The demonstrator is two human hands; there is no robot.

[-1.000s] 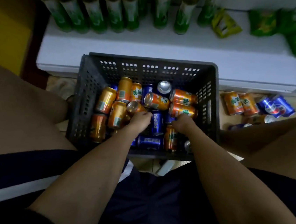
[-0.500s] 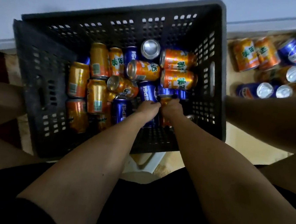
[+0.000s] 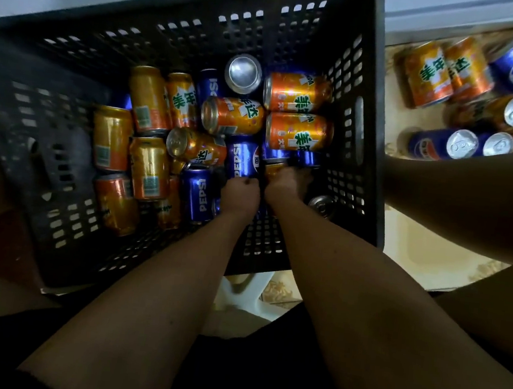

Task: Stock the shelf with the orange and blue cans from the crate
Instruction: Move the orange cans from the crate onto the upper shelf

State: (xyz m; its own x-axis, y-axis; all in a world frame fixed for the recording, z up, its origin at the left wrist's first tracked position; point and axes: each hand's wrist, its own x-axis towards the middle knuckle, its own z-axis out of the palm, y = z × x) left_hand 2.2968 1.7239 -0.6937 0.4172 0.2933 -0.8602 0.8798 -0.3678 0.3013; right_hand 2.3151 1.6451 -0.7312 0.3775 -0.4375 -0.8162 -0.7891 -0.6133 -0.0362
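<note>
Head view: my left hand (image 3: 240, 194) is down in the crate, fingers curled over the near end of a blue aluminium Pepsi can (image 3: 242, 158) lying on its side. My right hand (image 3: 288, 183), just beside it, is curled round an orange aluminium soda can (image 3: 273, 168), mostly hidden by the fingers. Both sit in the dark grey perforated plastic crate (image 3: 371, 117), among mixed orange and blue cans lying loose. To the right, on the low pale shelf (image 3: 402, 241), further orange cans (image 3: 429, 74) and blue cans (image 3: 437, 143) lie on their sides
</note>
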